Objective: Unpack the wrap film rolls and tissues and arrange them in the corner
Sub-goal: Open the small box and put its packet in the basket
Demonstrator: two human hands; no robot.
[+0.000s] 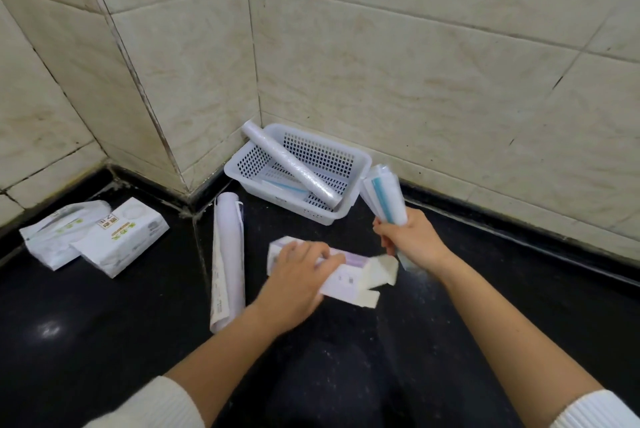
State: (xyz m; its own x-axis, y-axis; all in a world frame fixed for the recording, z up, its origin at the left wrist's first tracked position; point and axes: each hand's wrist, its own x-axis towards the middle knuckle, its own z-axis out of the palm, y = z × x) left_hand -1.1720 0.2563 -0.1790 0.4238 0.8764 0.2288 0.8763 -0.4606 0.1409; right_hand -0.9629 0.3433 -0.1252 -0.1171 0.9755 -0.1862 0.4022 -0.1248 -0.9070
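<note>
Right hand (410, 237) grips a film roll (384, 193); left hand (299, 270) presses the opened carton (346, 275). Risk: roll tips basket (360, 159) rim on insertion.

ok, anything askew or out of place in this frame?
Yes. One wrap roll lies slantwise in the white basket, its upper end poking over the rim. Another roll lies loose on the dark counter. The carton under the left hand has its end flaps open.

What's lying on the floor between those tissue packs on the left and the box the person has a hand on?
In the head view, a long white roll in its wrapper lies on the dark floor between the tissue packs and the purple-and-white box under the left hand.
</note>
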